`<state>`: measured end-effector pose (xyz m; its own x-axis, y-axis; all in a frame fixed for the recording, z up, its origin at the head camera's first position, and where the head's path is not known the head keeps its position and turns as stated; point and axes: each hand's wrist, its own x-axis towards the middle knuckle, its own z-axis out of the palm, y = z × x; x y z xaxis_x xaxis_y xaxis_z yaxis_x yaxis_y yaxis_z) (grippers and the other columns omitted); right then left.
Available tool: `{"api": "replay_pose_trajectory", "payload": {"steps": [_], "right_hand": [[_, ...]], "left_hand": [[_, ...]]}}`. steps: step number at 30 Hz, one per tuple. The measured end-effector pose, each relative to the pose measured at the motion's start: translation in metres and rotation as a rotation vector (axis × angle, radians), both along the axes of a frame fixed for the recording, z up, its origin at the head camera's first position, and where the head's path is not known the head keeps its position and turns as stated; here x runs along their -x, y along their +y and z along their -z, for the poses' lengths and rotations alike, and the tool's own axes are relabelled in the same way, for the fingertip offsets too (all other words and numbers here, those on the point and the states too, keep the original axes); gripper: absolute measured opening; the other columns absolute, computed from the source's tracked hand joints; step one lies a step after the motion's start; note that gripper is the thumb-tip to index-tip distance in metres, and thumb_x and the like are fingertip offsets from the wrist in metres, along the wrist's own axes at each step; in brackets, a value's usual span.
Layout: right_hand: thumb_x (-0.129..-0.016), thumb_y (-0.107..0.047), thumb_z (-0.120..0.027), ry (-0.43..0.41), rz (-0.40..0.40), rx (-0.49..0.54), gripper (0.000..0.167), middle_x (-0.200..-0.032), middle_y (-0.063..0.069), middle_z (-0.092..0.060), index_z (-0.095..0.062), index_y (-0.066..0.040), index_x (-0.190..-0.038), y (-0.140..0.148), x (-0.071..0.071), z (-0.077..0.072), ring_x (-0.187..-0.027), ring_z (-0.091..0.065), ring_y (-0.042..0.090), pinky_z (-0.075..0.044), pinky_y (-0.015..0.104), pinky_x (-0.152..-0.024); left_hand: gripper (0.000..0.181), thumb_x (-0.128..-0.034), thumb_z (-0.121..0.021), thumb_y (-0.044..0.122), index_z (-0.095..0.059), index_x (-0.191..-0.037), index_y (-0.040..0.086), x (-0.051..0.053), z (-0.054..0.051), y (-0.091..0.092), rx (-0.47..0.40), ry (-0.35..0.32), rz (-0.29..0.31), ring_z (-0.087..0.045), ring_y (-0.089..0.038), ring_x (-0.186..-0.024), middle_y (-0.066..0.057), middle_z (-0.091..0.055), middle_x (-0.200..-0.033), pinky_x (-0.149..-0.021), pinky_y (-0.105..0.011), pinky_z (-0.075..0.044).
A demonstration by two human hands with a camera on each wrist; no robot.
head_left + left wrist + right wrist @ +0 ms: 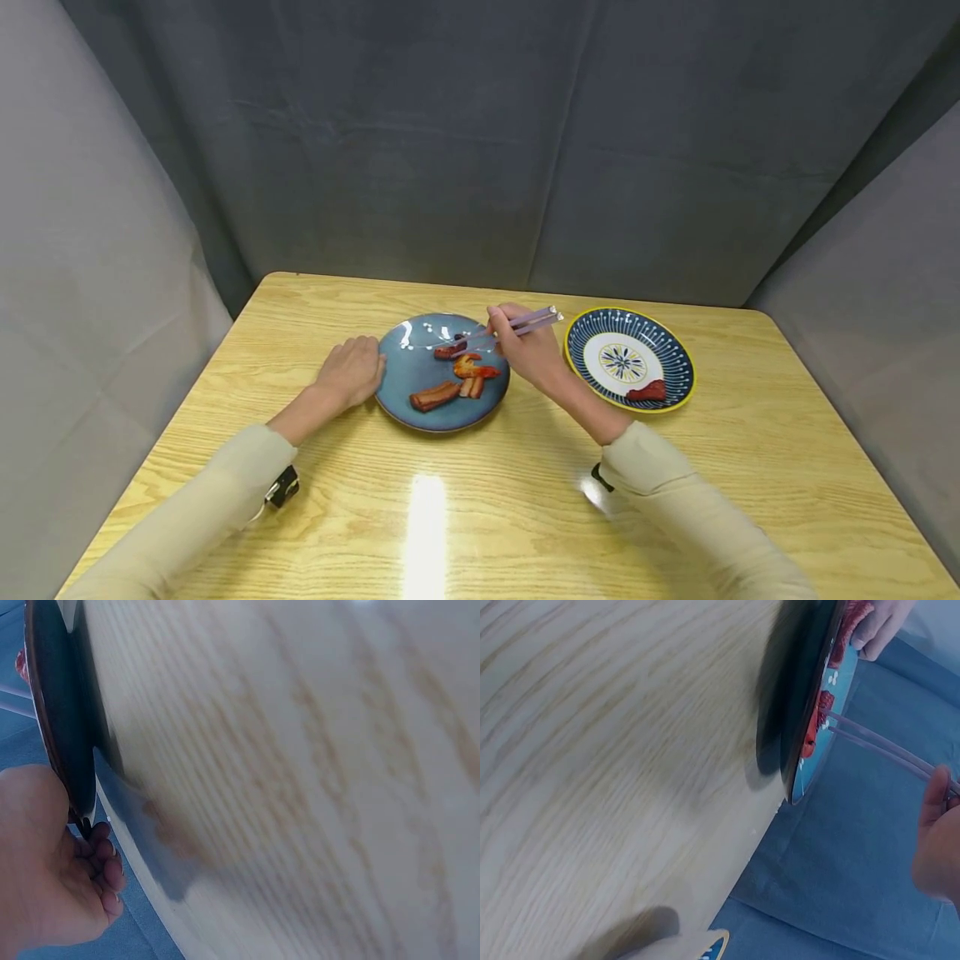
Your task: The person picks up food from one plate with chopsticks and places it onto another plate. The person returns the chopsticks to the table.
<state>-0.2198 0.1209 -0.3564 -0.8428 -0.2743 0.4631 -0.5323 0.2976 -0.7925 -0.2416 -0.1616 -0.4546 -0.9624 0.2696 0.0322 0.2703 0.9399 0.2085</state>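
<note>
My left hand (351, 371) grips the left rim of a blue plate (397, 392); in the left wrist view the fingers of that hand (64, 859) curl under the plate's edge (56, 712). Over the plate's right side, my right hand (528, 346) holds a pair of purple chopsticks (531, 319), their tips at a dark red piece of food (448, 352). Beside that piece lie an orange-red shrimp-like piece (476, 367), a small striped piece (471, 387) and a longer brown strip (435, 397). The right wrist view shows the chopsticks (885, 746) reaching to the food from my right hand (939, 840).
A patterned plate (577, 358) with a yellow rim stands to the right, with a dark red piece of food (647, 391) near its front edge. The wooden table (360, 517) ends at a grey curtain (405, 150) behind, with pale curtains at both sides.
</note>
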Motion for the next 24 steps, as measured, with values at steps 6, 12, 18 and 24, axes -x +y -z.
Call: {"api": "replay_pose_trajectory", "payload": {"steps": [6,12,18,24], "right_hand": [[-0.103,-0.003,-0.051,-0.017,0.048,-0.018,0.030,-0.061,0.013,-0.057,-0.062,0.003,-0.076,0.009,-0.004,-0.008,-0.051,-0.055,0.021,-0.039,0.021,-0.047],[-0.103,-0.004,-0.050,-0.036,0.062,-0.011,0.030,-0.062,0.020,-0.059,-0.062,0.003,-0.077,0.025,-0.009,-0.012,-0.051,-0.056,0.019,-0.042,0.021,-0.046],[-0.104,-0.007,-0.050,-0.062,0.097,-0.007,0.031,-0.066,0.026,-0.060,-0.063,0.005,-0.079,0.044,-0.015,-0.018,-0.056,-0.058,0.043,-0.046,0.023,-0.049],[-0.105,-0.007,-0.049,-0.042,0.133,-0.011,0.031,-0.067,0.026,-0.060,-0.064,0.006,-0.081,0.062,-0.019,-0.027,-0.056,-0.059,0.040,-0.050,0.023,-0.051]], "left_hand": [[0.027,-0.1057,-0.040,0.021,-0.052,-0.094,0.000,0.001,0.002,-0.002,0.007,0.006,0.006,-0.049,-0.028,-0.079,-0.010,-0.048,-0.082,-0.072,-0.044,-0.043],[0.027,-0.1059,-0.040,0.021,-0.052,-0.095,0.000,0.000,0.004,-0.002,0.009,0.003,0.008,-0.049,-0.028,-0.078,-0.010,-0.048,-0.081,-0.071,-0.043,-0.042],[0.027,-0.1056,-0.040,0.021,-0.052,-0.096,-0.001,-0.001,0.003,-0.002,0.007,0.005,0.005,-0.051,-0.029,-0.081,-0.011,-0.049,-0.083,-0.073,-0.044,-0.043],[0.025,-0.1047,-0.042,0.020,-0.052,-0.093,-0.001,-0.001,0.000,-0.002,0.007,0.025,0.013,-0.050,-0.028,-0.077,-0.010,-0.048,-0.080,-0.071,-0.044,-0.043]]}}
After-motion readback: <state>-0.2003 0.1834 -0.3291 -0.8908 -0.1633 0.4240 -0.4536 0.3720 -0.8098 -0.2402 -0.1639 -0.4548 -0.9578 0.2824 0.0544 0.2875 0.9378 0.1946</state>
